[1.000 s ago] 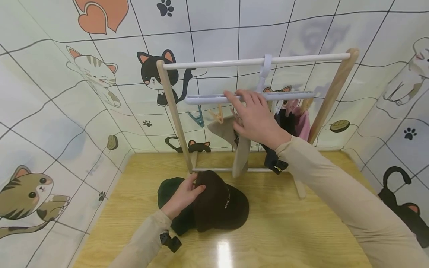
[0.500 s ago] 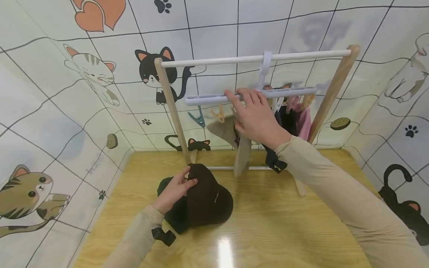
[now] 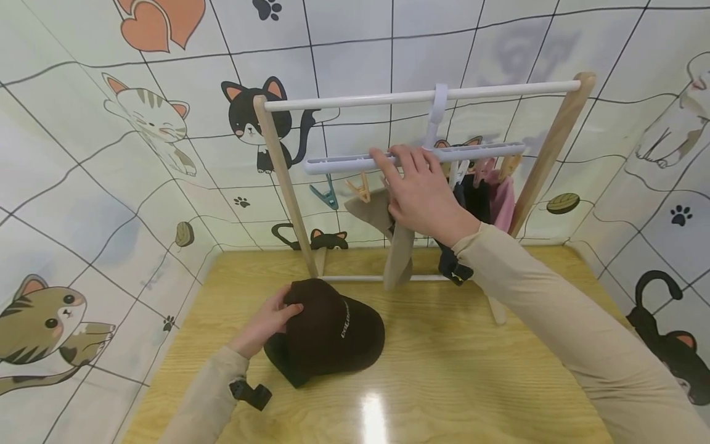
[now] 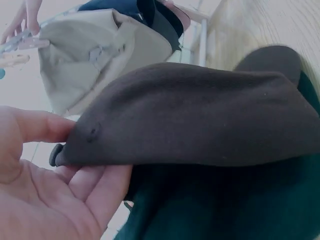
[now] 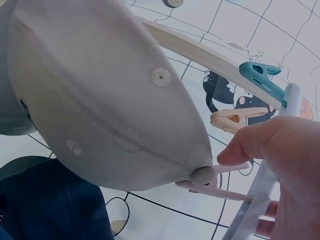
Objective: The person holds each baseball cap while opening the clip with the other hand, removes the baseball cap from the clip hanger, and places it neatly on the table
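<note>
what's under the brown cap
A dark green cloth item, probably another cap, sticks out from under the brown cap on the side nearest the left hand. The rest of it, and anything else beneath, is covered.

From the head camera, we are looking forward and down from well back, taking in the wooden table (image 3: 471,370), the rack (image 3: 355,101), the left hand (image 3: 266,324) and the right hand (image 3: 424,197); from the left wrist, we are peering close along the brown cap (image 4: 190,115), with the beige cap (image 4: 75,60) hanging beyond; from the right wrist, we are facing that beige cap at close range, the pale hanger (image 5: 248,212) running aslant and the patterned wall (image 5: 250,25) filling the background; all three views are sharing the beige cap, while head and left wrist are sharing the brown one.
</note>
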